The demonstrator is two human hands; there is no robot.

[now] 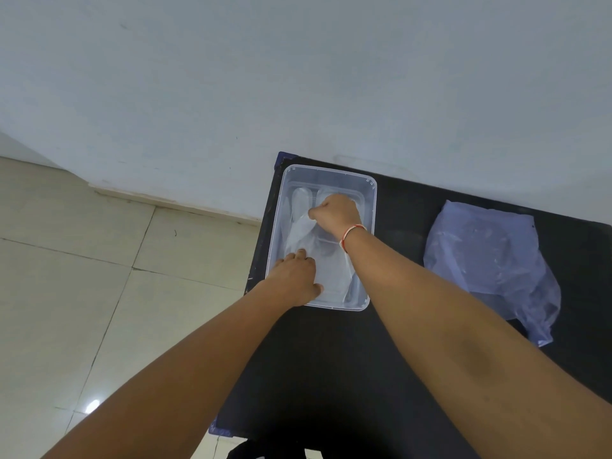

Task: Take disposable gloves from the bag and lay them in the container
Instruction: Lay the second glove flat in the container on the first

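A clear plastic container (371,207) stands on the black table near its far left corner. Inside it lies a thin translucent disposable glove (299,238). My right hand (334,213) is down in the container, its fingers pinched on the far part of the glove. My left hand (294,279) reaches over the near left rim and presses the glove's near end flat with spread fingers. The translucent bluish bag (490,260) lies crumpled on the table to the right, untouched.
The black table (407,207) abuts a pale wall (298,77) at the back. Its left edge drops to a tiled floor (82,276). A red-and-white band circles my right wrist (351,234).
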